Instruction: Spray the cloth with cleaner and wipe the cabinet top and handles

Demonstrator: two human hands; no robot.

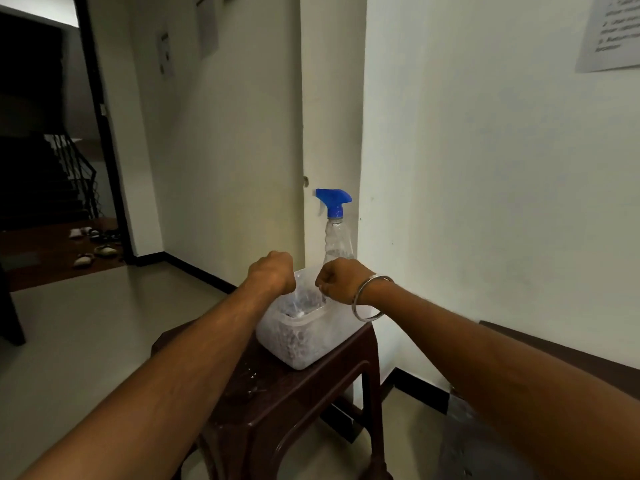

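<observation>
Head view shows both arms stretched forward over a dark brown plastic stool (284,403). On its far right corner sits a translucent plastic container (304,337). Left hand (272,271) and right hand (341,280) are both clenched at the container's rim; what they grip, I cannot tell. A steel bangle (370,299) circles the right wrist. Just behind the container stands the clear spray bottle (337,237), blue trigger head pointing left.
</observation>
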